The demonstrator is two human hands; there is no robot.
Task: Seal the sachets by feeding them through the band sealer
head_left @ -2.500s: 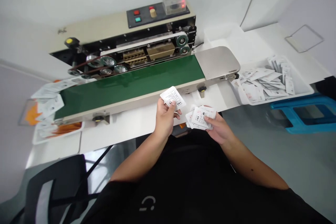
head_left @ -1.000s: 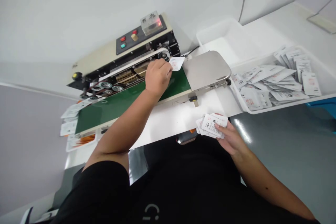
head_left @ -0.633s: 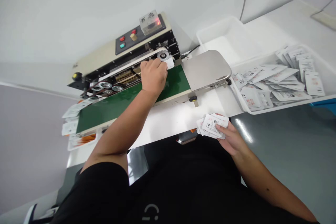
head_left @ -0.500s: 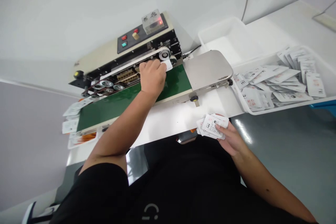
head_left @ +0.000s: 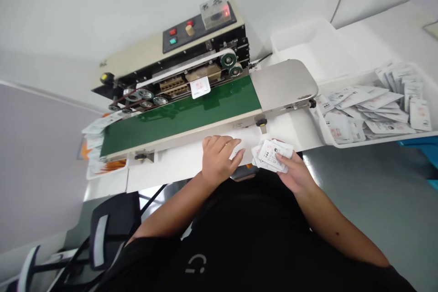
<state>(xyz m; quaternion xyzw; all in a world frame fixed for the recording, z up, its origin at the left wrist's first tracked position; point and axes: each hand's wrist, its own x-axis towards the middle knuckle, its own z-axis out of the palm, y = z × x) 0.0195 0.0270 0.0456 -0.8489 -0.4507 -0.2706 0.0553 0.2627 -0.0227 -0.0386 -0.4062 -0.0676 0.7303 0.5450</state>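
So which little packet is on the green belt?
The lone white packet at the back of the belt; the others sit in the right hand or in trays.

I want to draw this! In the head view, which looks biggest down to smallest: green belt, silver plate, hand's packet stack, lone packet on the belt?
green belt
silver plate
packet stack in the right hand, helped by being nearer the camera
lone packet

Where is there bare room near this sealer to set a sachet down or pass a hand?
Bare: the green conveyor belt beside the lone white sachet, the rounded steel plate at its right end, the white bench strip left of the left hand. Crowded: the white plastic tray of sachets far right, the sachet pile at the belt's left end.
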